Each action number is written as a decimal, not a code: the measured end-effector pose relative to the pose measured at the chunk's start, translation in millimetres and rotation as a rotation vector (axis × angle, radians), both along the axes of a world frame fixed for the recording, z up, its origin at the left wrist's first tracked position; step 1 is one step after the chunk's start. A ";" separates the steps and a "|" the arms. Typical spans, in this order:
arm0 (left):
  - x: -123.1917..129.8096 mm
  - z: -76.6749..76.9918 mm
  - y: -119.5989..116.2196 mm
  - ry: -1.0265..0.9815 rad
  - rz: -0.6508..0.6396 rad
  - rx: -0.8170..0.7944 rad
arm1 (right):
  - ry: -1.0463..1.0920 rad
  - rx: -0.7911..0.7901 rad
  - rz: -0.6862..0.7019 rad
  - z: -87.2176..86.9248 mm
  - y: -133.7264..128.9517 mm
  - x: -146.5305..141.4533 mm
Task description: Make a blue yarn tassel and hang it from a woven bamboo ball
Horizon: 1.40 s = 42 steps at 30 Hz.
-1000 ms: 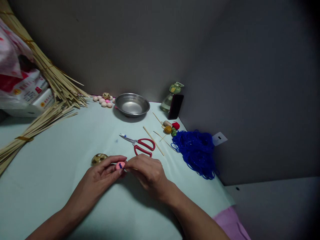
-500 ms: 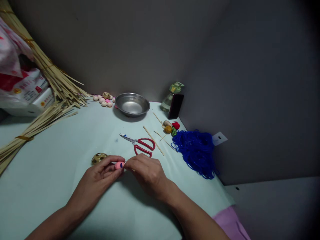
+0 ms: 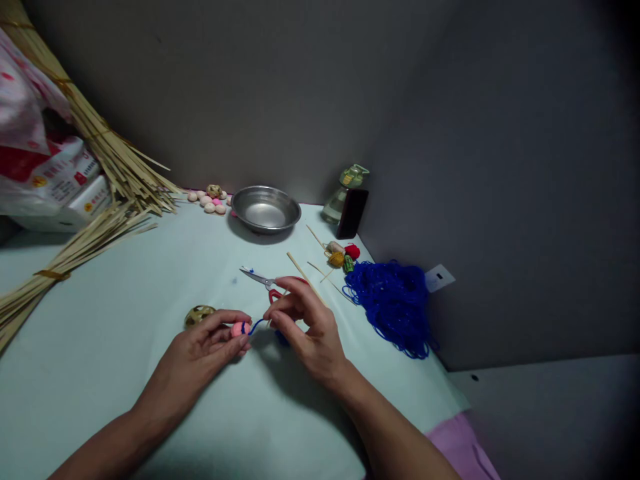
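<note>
A small, rounded, pink object, material uncertain, is gripped between the thumb and fingers of the left hand, above the pale green cloth. A thin, dark blue, yarn-like strand is pinched at the fingertips of the right hand; whether a needle is also held cannot be told.

Change noted: half a second ago the right fingertips were held against the pink object. They have since been drawn away to the upper right, and a short, slightly curved length of strand is now exposed between the hands. The left grip is essentially unchanged. A blue band is seen across the pink surface; the strand is therefore judged to be attached there and being pulled through or around.

The red-handled metal scissors are now partly covered by the right hand. A brown-and-tan mottled, rounded object lies just beyond the left hand.
</note>
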<state>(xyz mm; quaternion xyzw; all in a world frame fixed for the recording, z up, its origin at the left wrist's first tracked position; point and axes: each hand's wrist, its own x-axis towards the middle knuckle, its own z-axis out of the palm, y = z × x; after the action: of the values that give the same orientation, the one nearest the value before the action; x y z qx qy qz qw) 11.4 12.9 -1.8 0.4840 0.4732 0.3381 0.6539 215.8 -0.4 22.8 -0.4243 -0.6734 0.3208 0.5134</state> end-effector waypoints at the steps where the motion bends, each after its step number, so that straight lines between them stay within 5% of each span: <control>1: -0.1 0.0 0.0 0.003 0.006 0.000 | 0.010 -0.020 0.012 -1.9 1.1 1.0; 9: 0.8 3.9 0.4 0.005 0.012 -0.005 | 0.000 -0.125 0.025 -2.1 3.0 3.8; 15: 0.5 2.9 0.3 -0.009 0.012 -0.009 | 0.224 -0.264 0.115 1.0 3.1 1.5; 19: 0.4 2.6 -0.3 -0.003 -0.008 -0.008 | 0.270 -0.288 0.023 1.7 2.8 0.4; 25: 0.8 2.7 -0.1 0.007 -0.005 -0.009 | 0.115 -0.093 -0.053 9.3 1.1 1.9; 30: 0.4 1.5 -0.4 -0.026 -0.012 -0.021 | 0.168 -0.096 0.033 7.5 -0.2 -1.7; 42: 0.5 -0.7 0.8 -0.090 -0.016 -0.029 | -0.179 0.211 0.075 -0.1 -2.1 -3.7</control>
<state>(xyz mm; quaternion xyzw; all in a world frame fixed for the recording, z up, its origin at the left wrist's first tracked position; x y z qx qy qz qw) 11.9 13.7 -2.5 0.4626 0.4444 0.3474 0.6840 212.2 -2.5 22.7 -0.3694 -0.7619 0.2278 0.4808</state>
